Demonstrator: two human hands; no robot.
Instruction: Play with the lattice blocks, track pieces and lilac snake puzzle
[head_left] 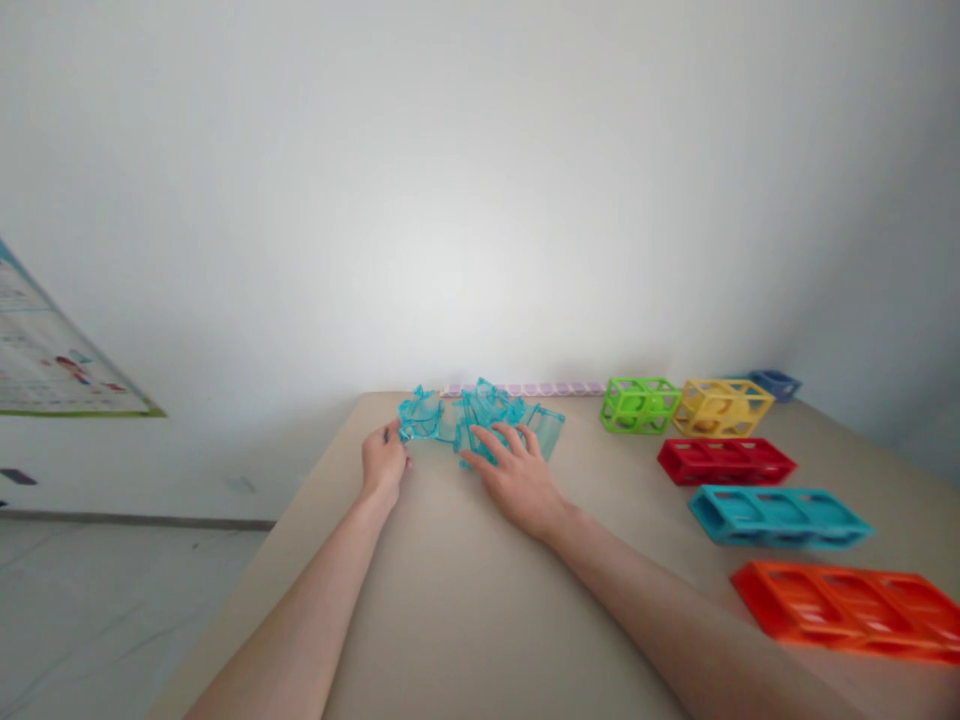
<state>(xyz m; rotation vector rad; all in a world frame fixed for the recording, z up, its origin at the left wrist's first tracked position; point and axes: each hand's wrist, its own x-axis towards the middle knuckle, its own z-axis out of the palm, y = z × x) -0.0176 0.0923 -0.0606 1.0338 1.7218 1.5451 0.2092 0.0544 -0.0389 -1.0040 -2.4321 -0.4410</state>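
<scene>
A loose pile of translucent teal plastic pieces [487, 405] lies at the far end of the table, by the wall. My right hand [521, 483] rests palm down on the pile's near side, its fingers spread over the pieces. Left of the pile, a smaller translucent teal piece [421, 415] meets the fingertips of my left hand [384, 460]. Those fingers are drawn together at its near left edge and seem to pinch it. The exact shape of each piece is hard to make out where they overlap.
Along the right of the beige table [435, 600] stand open-frame plastic blocks: green [640, 405], yellow [722, 408], dark red [726, 461], teal [780, 516], orange [851, 608] and dark blue [776, 384]. A purple patterned strip [555, 389] runs along the wall. A poster [64, 350] hangs left.
</scene>
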